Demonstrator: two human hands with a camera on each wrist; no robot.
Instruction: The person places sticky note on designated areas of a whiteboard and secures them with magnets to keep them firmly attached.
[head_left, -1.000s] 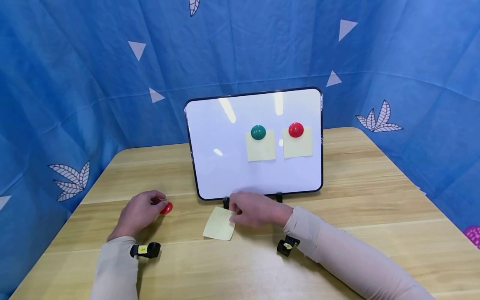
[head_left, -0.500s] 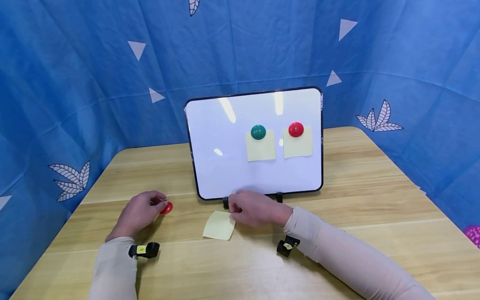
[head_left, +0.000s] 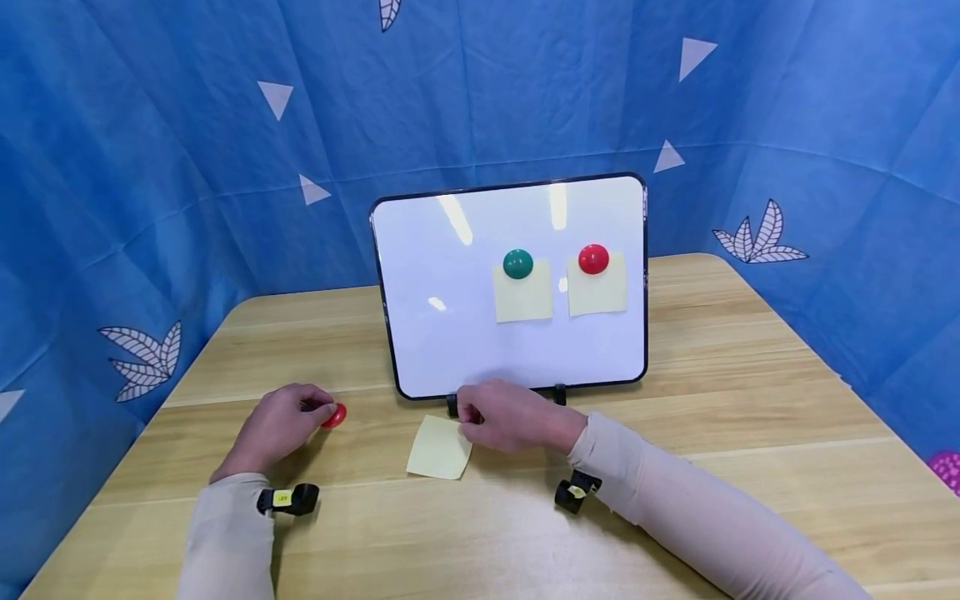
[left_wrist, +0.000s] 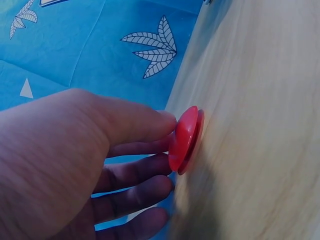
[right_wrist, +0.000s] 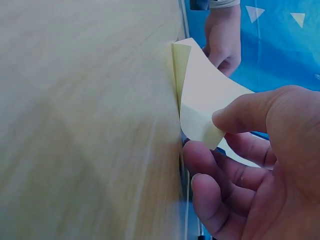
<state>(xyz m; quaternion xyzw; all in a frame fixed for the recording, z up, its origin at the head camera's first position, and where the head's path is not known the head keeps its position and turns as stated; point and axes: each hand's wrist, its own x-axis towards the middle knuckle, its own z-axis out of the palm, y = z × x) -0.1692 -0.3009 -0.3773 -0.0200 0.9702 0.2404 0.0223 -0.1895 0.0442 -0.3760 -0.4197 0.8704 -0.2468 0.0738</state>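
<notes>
My left hand (head_left: 276,429) pinches a round red magnet (left_wrist: 184,139) between thumb and fingers, low at the tabletop left of the whiteboard. The other fingers of that hand spread below the magnet in the left wrist view. In front of the board, my right hand (head_left: 513,417) pinches one corner of a pale yellow sticky note (head_left: 438,448). The right wrist view shows the note (right_wrist: 205,95) bent, its held corner raised off the table and its far end down near the wood. My right thumb lies on top of the note, with the other fingers curled.
A black-framed whiteboard (head_left: 442,342) leans on a stand behind my right hand. Two yellow notes hang on it, one under a green magnet (head_left: 518,264), the other under a red magnet (head_left: 593,259). Blue patterned cloth (head_left: 375,100) surrounds the wooden table (head_left: 420,542).
The far edge of the sticky note dips, then rises slightly in my right hand's pinch. Both hands stay almost in place, with the left still on the red magnet.
</notes>
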